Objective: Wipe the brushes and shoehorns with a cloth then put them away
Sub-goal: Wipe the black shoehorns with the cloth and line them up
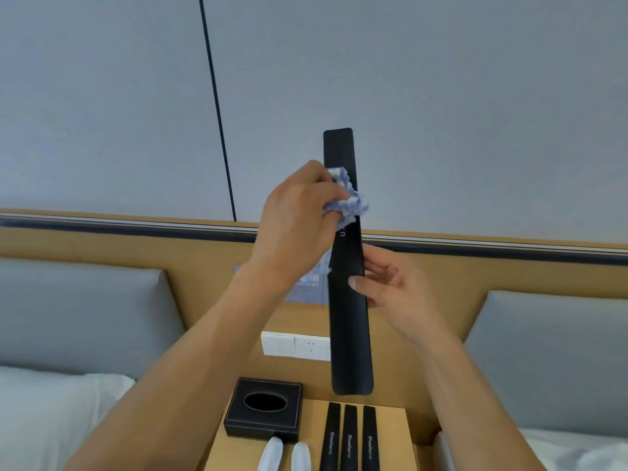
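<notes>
Long flat black shoehorn held upright above the wooden counter, so its whole face is reachable. Right hand pinches its middle between thumb and fingers; left hand grips a crumpled blue-white cloth against its upper part. Below lie three black shoehorns, two white shoehorn-like pieces and a black tissue box, near the dangling lower end.

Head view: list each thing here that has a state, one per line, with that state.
black shoehorn: held upright in the air, being wiped
blue cloth: bunched, pressed against the shoehorn's upper part
left hand: grips the cloth
right hand: pinches the shoehorn at mid-length
three shoehorns: lying side by side on the nightstand
tissue box: on the nightstand, no tissue showing at the opening
two white items: lying on the nightstand, too blurred to identify
</notes>
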Tool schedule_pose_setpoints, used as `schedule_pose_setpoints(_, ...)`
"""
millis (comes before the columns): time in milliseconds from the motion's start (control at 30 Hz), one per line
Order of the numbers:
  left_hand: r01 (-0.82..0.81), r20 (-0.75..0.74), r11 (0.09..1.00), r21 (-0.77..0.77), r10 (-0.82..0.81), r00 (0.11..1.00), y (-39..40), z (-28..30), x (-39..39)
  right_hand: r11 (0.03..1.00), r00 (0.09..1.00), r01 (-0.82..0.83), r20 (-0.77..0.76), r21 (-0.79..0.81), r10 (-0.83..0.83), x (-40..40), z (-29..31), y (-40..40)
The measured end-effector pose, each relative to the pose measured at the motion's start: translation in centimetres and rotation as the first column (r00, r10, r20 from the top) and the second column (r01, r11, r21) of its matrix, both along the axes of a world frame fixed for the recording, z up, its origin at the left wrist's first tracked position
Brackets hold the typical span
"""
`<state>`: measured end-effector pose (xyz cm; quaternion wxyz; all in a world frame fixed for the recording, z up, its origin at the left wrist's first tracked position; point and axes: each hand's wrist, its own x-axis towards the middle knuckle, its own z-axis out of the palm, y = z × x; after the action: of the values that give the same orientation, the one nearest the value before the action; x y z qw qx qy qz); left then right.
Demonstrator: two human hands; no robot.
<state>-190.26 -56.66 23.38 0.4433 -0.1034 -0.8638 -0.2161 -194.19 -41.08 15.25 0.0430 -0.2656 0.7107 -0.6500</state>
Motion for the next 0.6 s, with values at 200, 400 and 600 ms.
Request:
schedule_pose_setpoints(200, -0.144, -0.038, 0.990, 0.006, 0.144, 0.989, -1.4, 5.3, -2.3, 0.999, 1.000, -0.009, 0.016, 0.032, 0.009, 0.6, 0.1, -0.1)
schedule_pose_setpoints(400, -0.186, -0.102, 0.982, 0.025, 0.187, 0.977, -0.4, 6.4, -2.8, 1.000, 0.999, -0.026, -0.030, -0.011, 0.026, 0.7, 0.6, 0.2)
schedule_pose_setpoints(600, -0.155, 0.004, 0.987, -0.033, 0.155, 0.988, 1.7, 2.9, -2.2, 0.992, 1.000, -0.002, 0.011, -0.126, 0.004, 0.4, 0.1, 0.0)
